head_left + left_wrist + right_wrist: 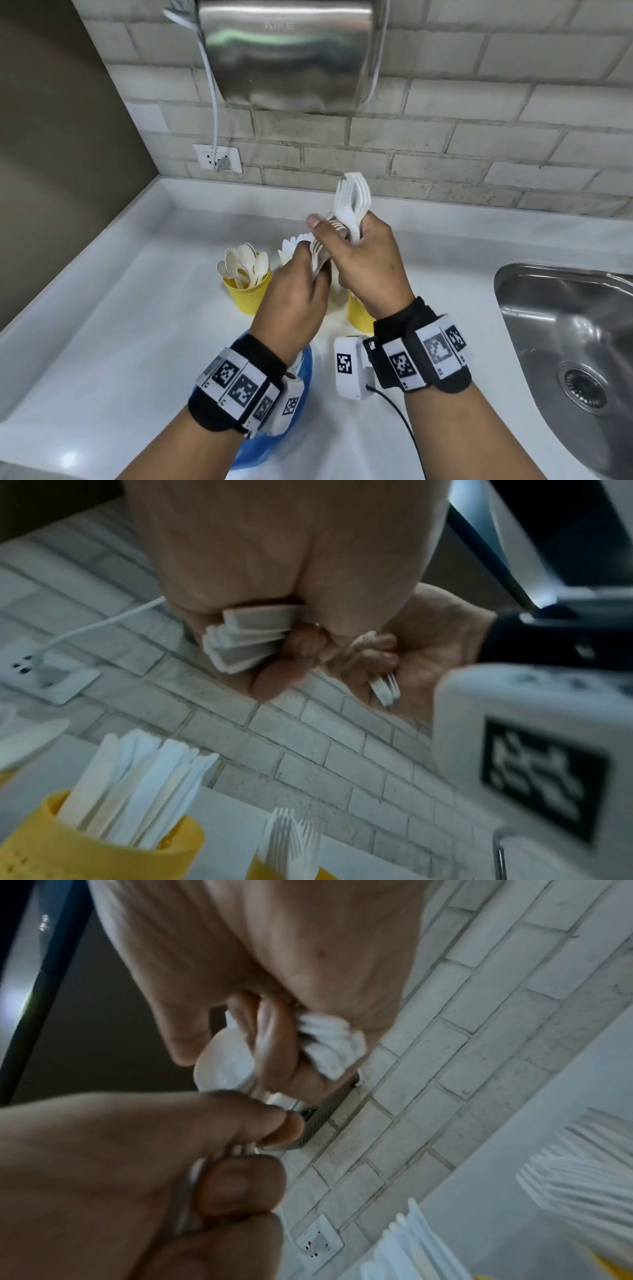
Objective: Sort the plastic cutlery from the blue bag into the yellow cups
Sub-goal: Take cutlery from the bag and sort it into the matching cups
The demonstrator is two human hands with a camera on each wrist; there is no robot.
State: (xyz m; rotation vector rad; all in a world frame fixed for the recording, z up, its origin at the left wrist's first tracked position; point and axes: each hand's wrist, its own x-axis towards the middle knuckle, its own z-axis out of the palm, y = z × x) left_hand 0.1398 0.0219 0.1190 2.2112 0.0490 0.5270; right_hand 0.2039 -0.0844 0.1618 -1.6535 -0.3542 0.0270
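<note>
My right hand (346, 236) grips an upright stack of white plastic forks (352, 202), tines up, above the cups. My left hand (317, 270) is right beside it and holds a smaller bunch of forks (320, 257) that reaches to the right thumb. In the left wrist view the handle ends (246, 639) stick out of my left fist. A yellow cup (247, 294) holds spoons. Another yellow cup (85, 853) holds knives, and a third (358, 315), with forks, sits partly hidden under my right wrist. The blue bag (270, 431) lies under my left forearm.
A steel sink (561, 342) is sunk into the white counter (120, 325) on the right. A metal hand dryer (291, 54) hangs on the brick wall above, with its cord running to a socket (217, 158).
</note>
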